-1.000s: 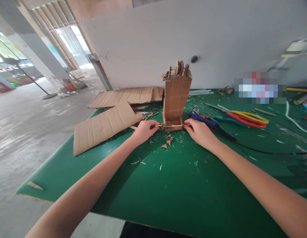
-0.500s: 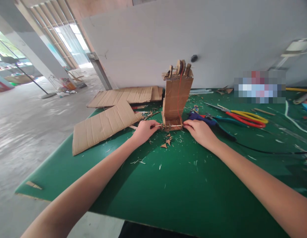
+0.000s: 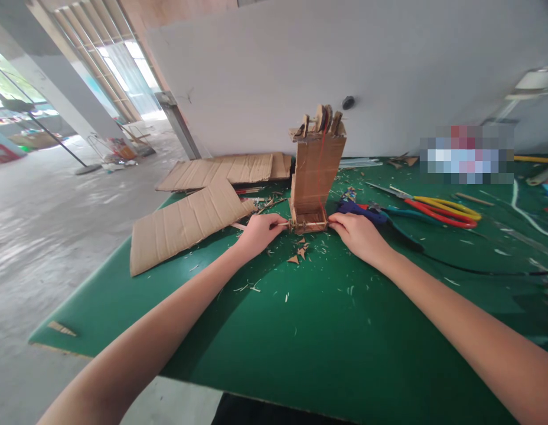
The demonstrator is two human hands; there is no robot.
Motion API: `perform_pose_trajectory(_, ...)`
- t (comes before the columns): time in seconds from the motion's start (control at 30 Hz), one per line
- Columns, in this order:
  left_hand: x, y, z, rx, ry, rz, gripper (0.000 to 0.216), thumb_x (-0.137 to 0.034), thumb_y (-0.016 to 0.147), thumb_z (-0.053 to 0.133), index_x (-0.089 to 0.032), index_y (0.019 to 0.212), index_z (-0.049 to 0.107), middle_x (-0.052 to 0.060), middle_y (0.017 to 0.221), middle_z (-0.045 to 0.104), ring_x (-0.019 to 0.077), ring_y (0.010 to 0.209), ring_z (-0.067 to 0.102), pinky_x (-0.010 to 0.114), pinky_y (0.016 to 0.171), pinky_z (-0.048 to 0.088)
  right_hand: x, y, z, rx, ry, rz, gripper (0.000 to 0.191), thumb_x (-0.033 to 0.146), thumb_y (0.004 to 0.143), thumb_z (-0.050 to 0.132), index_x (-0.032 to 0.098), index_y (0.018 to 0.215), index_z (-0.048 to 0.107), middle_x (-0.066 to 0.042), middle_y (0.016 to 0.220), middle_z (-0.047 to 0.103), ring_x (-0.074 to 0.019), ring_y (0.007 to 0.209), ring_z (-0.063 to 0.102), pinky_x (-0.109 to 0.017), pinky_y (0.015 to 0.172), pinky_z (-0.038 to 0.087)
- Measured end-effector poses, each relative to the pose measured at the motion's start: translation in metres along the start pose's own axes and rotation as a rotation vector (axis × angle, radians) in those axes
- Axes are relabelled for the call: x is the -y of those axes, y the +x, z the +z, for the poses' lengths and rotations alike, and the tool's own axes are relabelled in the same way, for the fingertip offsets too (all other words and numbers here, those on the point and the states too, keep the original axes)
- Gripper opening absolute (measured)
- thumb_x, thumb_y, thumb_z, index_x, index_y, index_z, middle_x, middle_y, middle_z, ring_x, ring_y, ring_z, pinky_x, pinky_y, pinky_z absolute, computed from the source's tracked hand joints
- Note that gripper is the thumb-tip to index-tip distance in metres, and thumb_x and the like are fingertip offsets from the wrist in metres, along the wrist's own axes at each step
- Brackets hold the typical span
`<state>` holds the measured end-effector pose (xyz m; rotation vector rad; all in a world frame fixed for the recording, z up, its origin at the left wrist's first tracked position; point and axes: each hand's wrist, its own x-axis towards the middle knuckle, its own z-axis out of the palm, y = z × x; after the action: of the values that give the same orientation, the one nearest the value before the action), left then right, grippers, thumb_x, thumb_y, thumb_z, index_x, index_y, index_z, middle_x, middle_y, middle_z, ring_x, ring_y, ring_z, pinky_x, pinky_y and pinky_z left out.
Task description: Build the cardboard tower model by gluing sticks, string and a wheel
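A tall cardboard tower (image 3: 316, 171) stands upright on the green table (image 3: 300, 330), with small cardboard wheels on a stick at its top and a red string down its front. A thin wooden stick (image 3: 307, 224) runs through its base. My left hand (image 3: 258, 232) pinches the stick's left end, fingers closed. My right hand (image 3: 356, 233) pinches the right end, fingers closed too.
Flat cardboard sheets (image 3: 185, 224) lie left of the tower, one hanging over the table's edge. Red and yellow-handled pliers (image 3: 437, 211) and a blue glue gun (image 3: 365, 213) with a black cord lie to the right. Cardboard scraps and shavings (image 3: 300, 254) litter the mat.
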<state>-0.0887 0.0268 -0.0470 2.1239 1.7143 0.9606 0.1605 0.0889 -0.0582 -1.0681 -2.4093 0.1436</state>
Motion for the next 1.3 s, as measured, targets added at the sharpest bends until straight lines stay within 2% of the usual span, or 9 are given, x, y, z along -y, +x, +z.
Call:
perform_pose_trajectory(0.13, 0.0023, -0.0001, -0.0011, 0.013, 0.002, 0.013, 0.013, -0.024, 0.082, 0.058, -0.019, 0.085, 0.070, 0.001, 0.089, 0.074, 0.0145, 0.077, 0.066, 0.026, 0.075, 0.050, 0.0011, -0.0018, 0.0016, -0.020, -0.006, 0.020, 0.024, 0.024, 0.091, 0.045, 0.017, 0.097, 0.066, -0.010, 0.086, 0.069, -0.0242, 0.079, 0.064, -0.036, 0.073, 0.046)
perform_pose_trajectory(0.37, 0.0020, -0.0034, -0.0011, -0.004, 0.042, 0.011, 0.017, -0.025, 0.084, 0.054, -0.020, 0.091, 0.069, 0.001, 0.087, 0.073, 0.0149, 0.075, 0.065, 0.028, 0.074, 0.050, 0.0002, -0.0040, 0.0036, -0.055, 0.111, 0.082, 0.019, 0.020, 0.087, 0.050, 0.018, 0.102, 0.061, -0.011, 0.096, 0.070, -0.0251, 0.089, 0.066, -0.039, 0.078, 0.050)
perform_pose_trajectory(0.57, 0.0005, -0.0044, -0.0005, -0.010, 0.038, 0.004, 0.015, -0.026, 0.084, 0.055, -0.019, 0.089, 0.068, 0.001, 0.083, 0.073, 0.0142, 0.072, 0.064, 0.026, 0.070, 0.049, 0.0004, -0.0043, 0.0031, -0.070, 0.168, 0.111, 0.013, 0.019, 0.085, 0.052, 0.019, 0.096, 0.060, -0.009, 0.093, 0.071, -0.0245, 0.089, 0.067, -0.038, 0.080, 0.050)
perform_pose_trajectory(0.8, 0.0003, -0.0060, -0.0004, -0.019, 0.033, 0.044, 0.016, -0.025, 0.083, 0.056, -0.019, 0.092, 0.067, 0.001, 0.088, 0.072, 0.0134, 0.073, 0.064, 0.026, 0.071, 0.049, -0.0042, -0.0044, 0.0061, -0.092, 0.243, 0.126, 0.014, 0.018, 0.083, 0.054, 0.020, 0.097, 0.056, -0.008, 0.091, 0.071, -0.0219, 0.087, 0.068, -0.037, 0.080, 0.051)
perform_pose_trajectory(1.3, -0.0040, -0.0080, 0.0001, -0.040, 0.005, 0.003, 0.011, -0.025, 0.081, 0.059, -0.020, 0.087, 0.067, -0.001, 0.082, 0.072, 0.0126, 0.071, 0.063, 0.025, 0.069, 0.049, -0.0037, -0.0049, 0.0030, -0.113, 0.258, 0.119, 0.008, 0.024, 0.083, 0.054, 0.021, 0.086, 0.061, -0.005, 0.084, 0.071, -0.0213, 0.080, 0.068, -0.035, 0.074, 0.051)
